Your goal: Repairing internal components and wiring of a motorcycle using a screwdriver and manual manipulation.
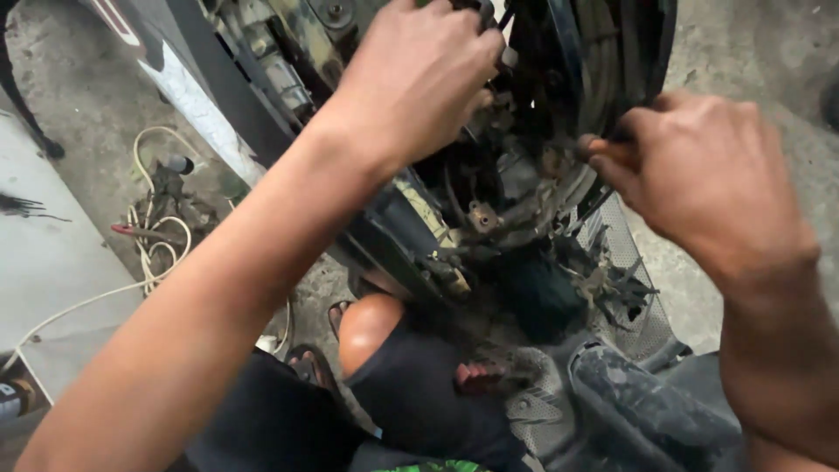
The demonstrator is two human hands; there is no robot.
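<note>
L hand (415, 74) was curled shut, knuckles up, gripping a dark part (486, 12) at the top of the scooter's (489, 201) open engine bay; what exactly it held I couldn't tell, fingers hid it; R hand (699, 175) was fisted, thumb and forefinger pinched on a thin dark tool (587, 149) just beside the black wheel arch (603, 61); grimy engine parts sat between both hands; a bare knee (367, 328) showed below, near a mesh footboard (625, 253); pale cable (153, 249) lay coiled on concrete floor (79, 96) at left, well apart.
</note>
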